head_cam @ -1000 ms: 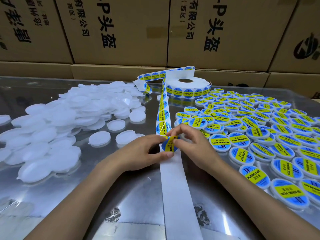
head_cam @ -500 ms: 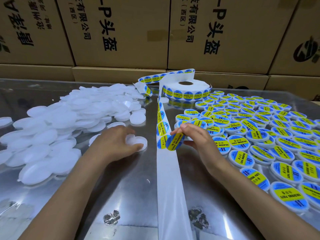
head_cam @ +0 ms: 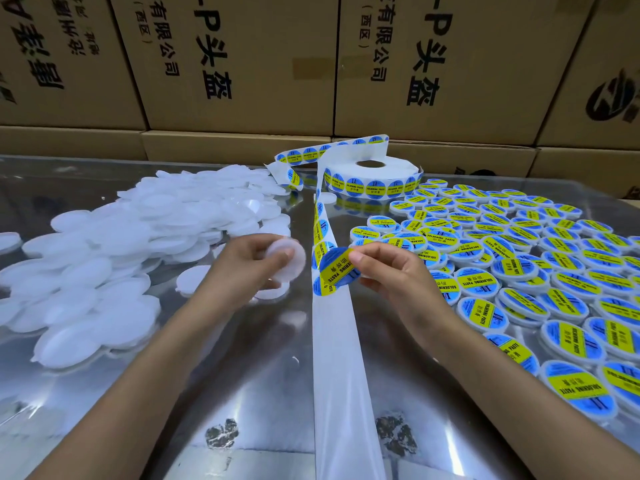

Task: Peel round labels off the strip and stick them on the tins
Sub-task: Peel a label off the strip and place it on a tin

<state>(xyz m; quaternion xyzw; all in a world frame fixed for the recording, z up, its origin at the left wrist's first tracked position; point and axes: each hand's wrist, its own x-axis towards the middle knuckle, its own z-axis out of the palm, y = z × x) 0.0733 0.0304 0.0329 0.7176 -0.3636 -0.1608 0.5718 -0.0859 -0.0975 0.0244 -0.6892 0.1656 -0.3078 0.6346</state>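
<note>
Two bare forearms, no sleeves visible; hands (head_cam: 249, 261) ungloved, no rings, watch or bands; nails short.

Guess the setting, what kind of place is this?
Probably a small packing or labelling workshop: stacked printed cartons behind a shiny metal table, a big label roll, and heaps of plain white tins beside rows of labelled tins.

Shiny reflective metal table surface (head_cam: 242, 393) is seen under and ahead of the fingers; beyond them, brown cardboard cartons with black printed characters (head_cam: 242, 64) are stacked wall-like along its far edge.
</note>
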